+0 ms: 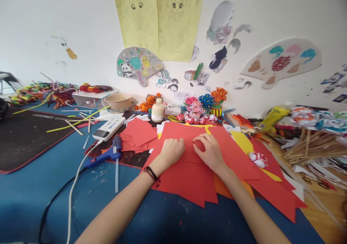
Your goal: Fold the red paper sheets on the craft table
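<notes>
Red paper sheets [184,179] lie in overlapping layers on the blue table in front of me. My left hand [172,152] rests on the top sheet with its fingers curled into a fist; what is inside them, if anything, is hidden. A short gap to the right, my right hand [210,152] hovers over or touches the same sheet, thumb and fingers bent but apart, with nothing visible between them. Smaller red paper pieces [142,132] are piled left of my left hand. An orange sheet [221,187] peeks out under my right forearm.
A blue glue gun [108,153] lies left, beside a white power strip [108,127] with a cable running forward. At the back stand a glue bottle [157,111], a bowl [118,102] and pipe-cleaner flowers [193,107]. A red-and-white ball [258,159] and wooden sticks [306,146] are right.
</notes>
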